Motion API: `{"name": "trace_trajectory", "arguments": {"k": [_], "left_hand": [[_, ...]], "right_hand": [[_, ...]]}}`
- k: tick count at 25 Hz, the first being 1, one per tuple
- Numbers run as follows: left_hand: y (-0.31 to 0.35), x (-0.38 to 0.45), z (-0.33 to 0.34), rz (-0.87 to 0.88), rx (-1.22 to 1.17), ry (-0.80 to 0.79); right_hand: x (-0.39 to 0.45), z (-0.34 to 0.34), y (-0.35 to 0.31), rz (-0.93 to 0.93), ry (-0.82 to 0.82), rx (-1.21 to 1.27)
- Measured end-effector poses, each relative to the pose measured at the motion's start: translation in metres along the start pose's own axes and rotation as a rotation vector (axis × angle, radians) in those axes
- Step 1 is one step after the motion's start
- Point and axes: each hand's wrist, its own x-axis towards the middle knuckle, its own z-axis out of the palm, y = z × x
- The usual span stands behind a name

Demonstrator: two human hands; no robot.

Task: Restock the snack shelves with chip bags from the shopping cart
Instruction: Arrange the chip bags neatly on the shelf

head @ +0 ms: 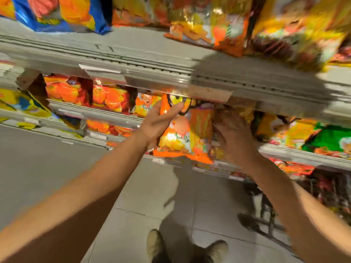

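Orange chip bag upright, long axis vertical, left hand and right hand grip its sides.

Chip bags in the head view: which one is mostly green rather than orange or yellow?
The green chip bag at the far right of the middle shelf, right of the right hand. The neighbouring bags are yellow and orange.

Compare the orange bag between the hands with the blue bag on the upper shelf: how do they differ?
The orange bag is mostly orange and yellow; the blue bag has blue edges around orange pictures. The orange bag is held at the front of a lower shelf by the left hand and right hand; the blue bag stands untouched on the upper shelf. Both are glossy snack bags.
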Motion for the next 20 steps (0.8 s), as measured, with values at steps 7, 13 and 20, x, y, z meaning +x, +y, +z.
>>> {"name": "trace_trajectory", "arguments": {"k": [7, 13, 20], "left_hand": [[0.004, 0.063, 0.028, 0.144, 0.036, 0.085], [-0.004, 0.092, 0.020, 0.050, 0.062, 0.002], [-0.006, 0.090, 0.027, -0.007, 0.479, 0.097]], "right_hand": [[0.004, 0.023, 0.013, 0.154, -0.083, -0.198], [0.005, 0.036, 0.017, 0.208, 0.148, -0.119], [0.016, 0.044, -0.005, 0.346, 0.167, -0.147]]}}
